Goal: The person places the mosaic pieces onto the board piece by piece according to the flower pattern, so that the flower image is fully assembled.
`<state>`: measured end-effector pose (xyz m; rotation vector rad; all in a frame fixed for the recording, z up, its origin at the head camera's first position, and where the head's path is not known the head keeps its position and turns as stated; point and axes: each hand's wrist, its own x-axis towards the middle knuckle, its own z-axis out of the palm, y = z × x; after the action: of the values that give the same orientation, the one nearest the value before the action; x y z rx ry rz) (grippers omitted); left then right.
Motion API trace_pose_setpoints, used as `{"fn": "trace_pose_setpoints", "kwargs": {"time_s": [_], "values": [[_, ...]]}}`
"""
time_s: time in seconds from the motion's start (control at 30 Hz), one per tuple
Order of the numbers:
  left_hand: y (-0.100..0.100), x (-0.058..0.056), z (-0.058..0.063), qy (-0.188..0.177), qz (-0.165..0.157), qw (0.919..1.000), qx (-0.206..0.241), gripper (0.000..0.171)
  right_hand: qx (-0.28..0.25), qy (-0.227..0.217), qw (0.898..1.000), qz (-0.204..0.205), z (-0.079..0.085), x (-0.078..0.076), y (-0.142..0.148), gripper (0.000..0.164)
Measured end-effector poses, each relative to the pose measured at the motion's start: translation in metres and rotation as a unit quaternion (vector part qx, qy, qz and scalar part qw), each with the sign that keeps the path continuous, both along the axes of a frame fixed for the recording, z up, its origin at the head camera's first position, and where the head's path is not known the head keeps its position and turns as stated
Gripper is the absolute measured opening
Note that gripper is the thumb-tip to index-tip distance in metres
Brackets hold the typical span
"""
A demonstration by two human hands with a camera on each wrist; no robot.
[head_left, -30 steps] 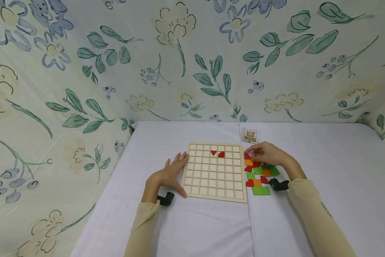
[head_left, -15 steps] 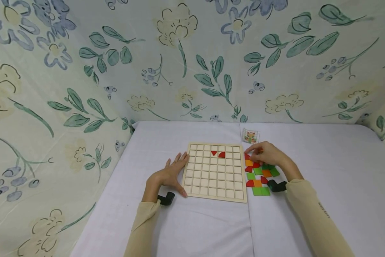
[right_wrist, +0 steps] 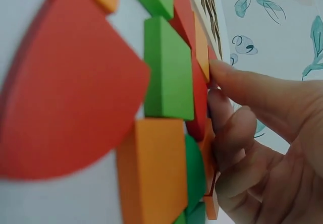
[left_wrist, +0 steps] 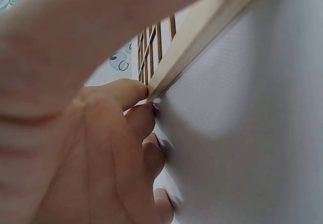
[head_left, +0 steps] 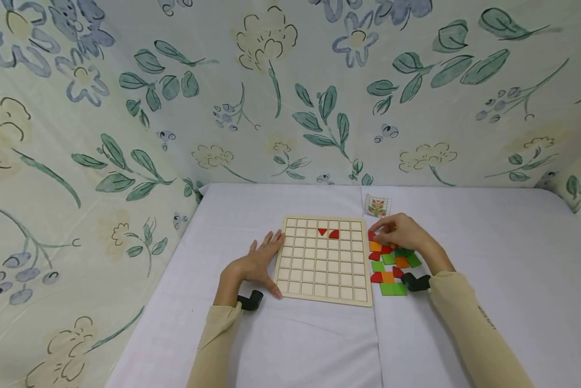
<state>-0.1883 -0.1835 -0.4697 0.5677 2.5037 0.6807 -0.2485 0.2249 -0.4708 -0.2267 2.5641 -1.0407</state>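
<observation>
A square wooden grid board point(head_left: 316, 267) lies flat on the white cloth. It bears a red triangle point(head_left: 322, 231) and a red quarter-circle point(head_left: 334, 234) in its upper rows. My left hand point(head_left: 254, 265) rests spread along the board's left edge, thumb at the near corner. In the left wrist view its fingertips touch the board's frame point(left_wrist: 186, 40). At the top of the loose pieces, my right hand point(head_left: 402, 233) pinches a red piece point(head_left: 371, 236) between thumb and index finger. The other right fingers are curled, seen in the right wrist view.
Several loose red, orange and green pieces lie right of the board, among them a light green square point(head_left: 387, 289) and an orange square point(head_left: 401, 262). Behind them lies a small printed pattern card point(head_left: 378, 207). A floral cloth point(head_left: 319, 108) hangs behind the table.
My right hand has shifted very slightly, its wrist a little to the left, with thumb and index finger staying at the red piece. The left hand and board have stayed in place.
</observation>
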Motion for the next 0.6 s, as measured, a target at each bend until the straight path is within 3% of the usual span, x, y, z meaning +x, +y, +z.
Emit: {"fn": "trace_pose_setpoints", "kwargs": {"time_s": [0.23, 0.6], "values": [[-0.0001, -0.0001, -0.0006, 0.000, -0.002, 1.0000, 0.003, 0.152, 0.012, 0.022, 1.000, -0.018, 0.0012, -0.0002, -0.0018, 0.027], [0.0002, 0.0002, 0.0007, -0.003, -0.005, 0.9999, 0.009, 0.152, 0.016, 0.045, 0.999, 0.009, 0.0007, 0.0025, -0.0066, 0.029]]}}
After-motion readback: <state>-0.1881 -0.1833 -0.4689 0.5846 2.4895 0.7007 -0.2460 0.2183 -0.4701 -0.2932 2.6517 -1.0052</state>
